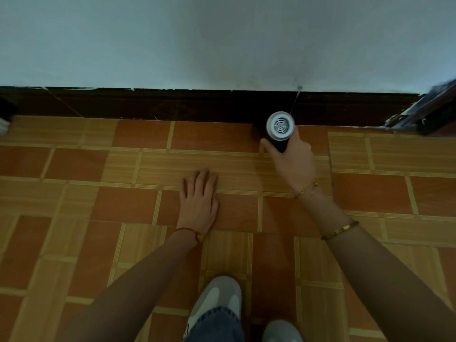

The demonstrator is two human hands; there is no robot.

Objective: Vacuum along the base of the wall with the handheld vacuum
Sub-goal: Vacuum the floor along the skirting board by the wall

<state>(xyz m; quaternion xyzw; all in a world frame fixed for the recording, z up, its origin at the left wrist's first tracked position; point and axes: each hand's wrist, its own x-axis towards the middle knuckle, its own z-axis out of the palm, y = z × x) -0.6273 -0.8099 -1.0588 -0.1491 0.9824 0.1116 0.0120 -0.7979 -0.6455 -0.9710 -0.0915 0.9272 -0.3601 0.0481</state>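
Note:
My right hand [293,159] grips the handheld vacuum [280,128], a black cylinder whose round white vented end faces me. Its front end points down at the joint between the floor and the dark brown baseboard [197,104]; the nozzle itself is hidden behind the body. My left hand [198,193] lies flat on the tiled floor, fingers together, holding nothing, about a hand's width left of and nearer to me than the vacuum. The pale wall [222,40] rises above the baseboard.
The floor [123,206] is orange and tan tile. A dark wooden frame [429,112] stands at the right end of the baseboard. A white object [4,124] sits at the far left edge. My grey shoes [217,299] are at the bottom.

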